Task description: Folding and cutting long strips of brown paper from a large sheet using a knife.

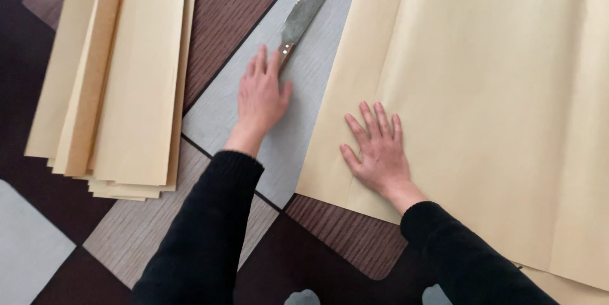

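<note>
The left hand (pixel 261 97) lies flat, fingers spread, fingertips touching the wooden handle of one knife (pixel 306 14) without closing on it. The knife rests on the grey floor panel (pixel 222 111), its long axis diagonal, its blade pointing up and to the right, away from the person. The right hand (pixel 379 151) presses open-palmed on one large tan paper sheet (pixel 495 102). One stack of cut strips (pixel 120 83) lies at left.
</note>
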